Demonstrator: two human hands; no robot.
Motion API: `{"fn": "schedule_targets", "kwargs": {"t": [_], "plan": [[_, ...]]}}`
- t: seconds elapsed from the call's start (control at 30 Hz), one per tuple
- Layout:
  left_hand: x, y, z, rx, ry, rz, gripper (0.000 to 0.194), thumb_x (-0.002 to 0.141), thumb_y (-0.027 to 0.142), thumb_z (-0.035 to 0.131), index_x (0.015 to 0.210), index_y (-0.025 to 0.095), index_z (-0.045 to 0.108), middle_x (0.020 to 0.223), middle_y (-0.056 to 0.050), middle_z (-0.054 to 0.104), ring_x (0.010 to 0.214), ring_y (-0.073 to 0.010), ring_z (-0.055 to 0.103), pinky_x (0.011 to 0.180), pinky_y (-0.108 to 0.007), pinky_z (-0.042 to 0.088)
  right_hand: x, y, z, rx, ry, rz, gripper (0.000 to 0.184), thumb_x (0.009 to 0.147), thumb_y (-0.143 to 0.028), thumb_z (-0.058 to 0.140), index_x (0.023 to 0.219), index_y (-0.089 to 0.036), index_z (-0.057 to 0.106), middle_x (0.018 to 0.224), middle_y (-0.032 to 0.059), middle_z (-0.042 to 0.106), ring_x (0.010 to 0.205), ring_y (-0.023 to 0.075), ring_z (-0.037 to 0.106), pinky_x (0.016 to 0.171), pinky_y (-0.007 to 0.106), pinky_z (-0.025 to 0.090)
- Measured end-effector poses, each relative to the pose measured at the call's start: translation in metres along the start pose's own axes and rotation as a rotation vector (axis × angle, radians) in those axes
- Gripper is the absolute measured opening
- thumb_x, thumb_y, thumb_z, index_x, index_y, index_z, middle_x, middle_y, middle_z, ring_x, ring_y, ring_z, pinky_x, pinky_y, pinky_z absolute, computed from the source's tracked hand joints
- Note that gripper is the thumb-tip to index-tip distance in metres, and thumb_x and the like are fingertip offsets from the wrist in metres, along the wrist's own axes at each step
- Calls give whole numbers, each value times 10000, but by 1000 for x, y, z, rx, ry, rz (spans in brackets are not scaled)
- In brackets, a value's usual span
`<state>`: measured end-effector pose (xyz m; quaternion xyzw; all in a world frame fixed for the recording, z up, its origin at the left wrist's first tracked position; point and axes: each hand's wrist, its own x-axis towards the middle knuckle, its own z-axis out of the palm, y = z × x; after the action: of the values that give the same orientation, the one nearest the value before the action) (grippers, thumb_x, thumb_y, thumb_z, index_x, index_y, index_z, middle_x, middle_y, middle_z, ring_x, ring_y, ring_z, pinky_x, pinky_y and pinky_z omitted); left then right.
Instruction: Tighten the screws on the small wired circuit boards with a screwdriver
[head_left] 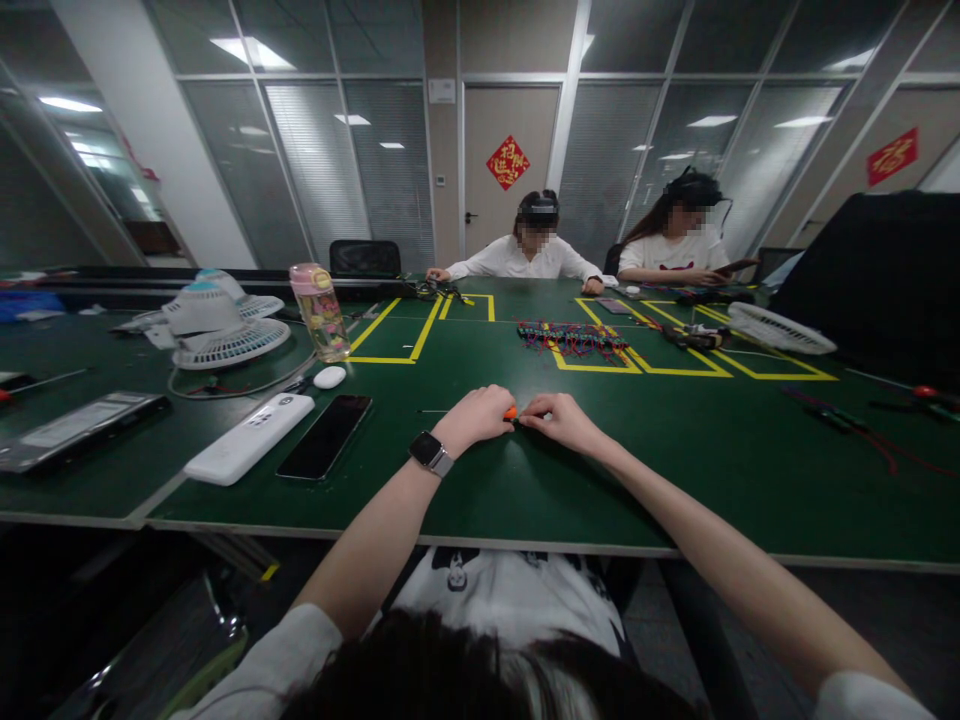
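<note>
My left hand, with a watch on its wrist, is closed round a screwdriver. The orange handle end shows at the fingers, and the thin shaft points out to the left, low over the green table. Close beside it, my right hand has thumb and finger pinched together at the handle end. Something small and dark seems to be between the two hands, but it is too small to name. Both hands rest at the table's middle, nearly touching.
Left of my hands lie a black phone, a white power bank and a white oval case. A bottle and white fans stand behind. Wired parts lie ahead on the table. Two people sit opposite.
</note>
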<state>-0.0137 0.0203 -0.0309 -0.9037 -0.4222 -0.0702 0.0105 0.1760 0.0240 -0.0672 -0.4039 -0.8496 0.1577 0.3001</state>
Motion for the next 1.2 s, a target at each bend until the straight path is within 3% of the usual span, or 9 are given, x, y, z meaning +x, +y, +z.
{"fn": "schedule_targets", "kwargs": {"t": [0.23,0.47,0.67,0.87,1.07,1.2], "plan": [[0,-4,-3,-26,-33,-27,266,756,401,668,930,199,658,937,-67,669,883,-210,638,696,-247,457,0,2,2,19,22,-13,160,827,-242,608,779,-181,748,765,44,683,700,159,619,668,261,456],[1,-7,-9,-131,-102,-113,383,666,438,728,962,201,675,925,-69,680,847,-216,643,652,-245,449,1,5,-14,-19,52,-40,197,860,-236,558,847,-163,740,807,64,672,747,169,622,688,267,465],[-2,-14,-13,-119,-53,-151,443,662,447,729,1038,223,659,1059,-68,659,961,-242,619,725,-268,463,2,16,-18,-148,190,53,161,839,-222,578,843,-168,730,819,66,697,739,180,622,683,278,462],[-5,-15,-17,-104,25,-121,487,680,427,730,1124,263,614,1122,-39,634,1022,-232,593,788,-267,462,3,21,-10,-248,114,148,133,807,-193,612,793,-177,743,780,54,688,712,165,609,671,257,458],[-5,-12,-17,-122,27,-94,255,683,406,727,866,237,678,963,-24,674,875,-201,626,658,-239,448,1,18,-5,-202,94,105,137,812,-189,610,799,-166,745,756,43,649,657,142,580,630,243,441],[-3,-7,-14,-71,-21,-93,153,708,351,710,817,245,696,896,-25,692,815,-188,643,649,-236,453,1,14,1,-142,78,51,132,816,-181,611,784,-166,738,767,46,657,676,149,589,651,254,444]]}}
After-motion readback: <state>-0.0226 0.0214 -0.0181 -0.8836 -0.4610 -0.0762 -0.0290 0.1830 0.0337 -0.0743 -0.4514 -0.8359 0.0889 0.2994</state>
